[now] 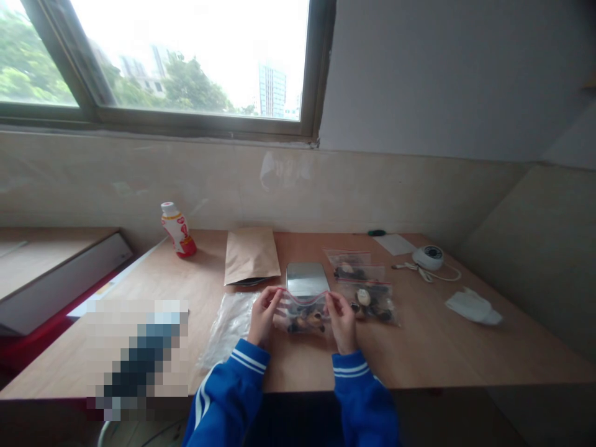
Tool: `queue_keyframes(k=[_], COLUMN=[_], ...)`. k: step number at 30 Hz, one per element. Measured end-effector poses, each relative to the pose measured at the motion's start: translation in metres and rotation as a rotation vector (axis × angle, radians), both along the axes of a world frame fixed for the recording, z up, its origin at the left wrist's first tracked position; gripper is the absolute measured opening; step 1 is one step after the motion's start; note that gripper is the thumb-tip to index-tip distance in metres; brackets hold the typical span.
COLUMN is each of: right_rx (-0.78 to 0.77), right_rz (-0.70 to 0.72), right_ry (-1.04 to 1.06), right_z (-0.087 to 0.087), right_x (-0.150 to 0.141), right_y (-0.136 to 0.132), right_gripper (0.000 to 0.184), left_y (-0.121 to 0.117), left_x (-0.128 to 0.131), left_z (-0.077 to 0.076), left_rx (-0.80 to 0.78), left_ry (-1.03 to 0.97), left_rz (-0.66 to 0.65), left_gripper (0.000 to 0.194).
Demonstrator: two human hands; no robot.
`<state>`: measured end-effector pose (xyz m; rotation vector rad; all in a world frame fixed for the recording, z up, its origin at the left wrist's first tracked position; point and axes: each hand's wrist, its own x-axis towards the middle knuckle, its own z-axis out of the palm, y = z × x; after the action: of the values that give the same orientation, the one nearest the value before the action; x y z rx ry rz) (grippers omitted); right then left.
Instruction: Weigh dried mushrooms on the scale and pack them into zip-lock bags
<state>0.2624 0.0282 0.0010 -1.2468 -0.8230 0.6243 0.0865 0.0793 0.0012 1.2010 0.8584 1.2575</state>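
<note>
My left hand (264,316) and my right hand (342,321) pinch the top edges of a clear zip bag (305,320) with a red seal strip, holding its mouth apart. Dark and tan dried pieces, possibly mushrooms, lie in its bottom. The bag hangs just in front of a flat silver scale (307,279). To the right of my right hand lie two more clear zip bags (367,298) (348,264) holding similar pieces. A crumpled clear plastic bag (228,329) lies near my left hand.
On the wooden table (419,347) stand a kraft paper pouch (251,256) and a red-and-white bottle (178,230). A white round device with a cable (427,257), a paper sheet (395,244) and a white crumpled packet (472,307) lie right. A pixelated patch covers the lower left.
</note>
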Motion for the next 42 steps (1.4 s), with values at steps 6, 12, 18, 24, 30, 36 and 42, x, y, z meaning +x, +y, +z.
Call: queue_keyframes(k=[6, 12, 18, 24, 30, 36, 42], right_rx=[0.068, 0.092, 0.134, 0.159, 0.176, 0.135, 0.079], right_rz=[-0.185, -0.243, -0.240, -0.214, -0.221, -0.158, -0.053], right_ry=[-0.010, -0.015, 0.037, 0.044, 0.029, 0.071, 0.091], right_z=[-0.006, -0.008, -0.005, -0.002, -0.001, 0.000, 0.001], right_x=[0.007, 0.010, 0.007, 0.005, 0.005, 0.004, 0.002], right_y=[0.001, 0.001, 0.001, 0.000, -0.001, -0.001, -0.002], right_gripper=[0.040, 0.038, 0.037, 0.035, 0.034, 0.039, 0.037], left_y=[0.001, 0.000, -0.001, -0.003, -0.005, -0.007, -0.004], left_x=[-0.001, -0.001, -0.002, -0.002, -0.002, -0.001, -0.001], left_z=[0.000, 0.002, 0.006, 0.010, 0.014, 0.015, 0.012], left_rx=[-0.026, -0.114, -0.112, -0.139, -0.172, -0.129, -0.093], left_ry=[-0.047, -0.077, -0.078, -0.069, -0.042, -0.014, -0.087], left_rz=[0.053, 0.088, 0.035, 0.036, 0.041, 0.064, -0.021], left_gripper=[0.036, 0.037, 0.035, 0.036, 0.038, 0.038, 0.035])
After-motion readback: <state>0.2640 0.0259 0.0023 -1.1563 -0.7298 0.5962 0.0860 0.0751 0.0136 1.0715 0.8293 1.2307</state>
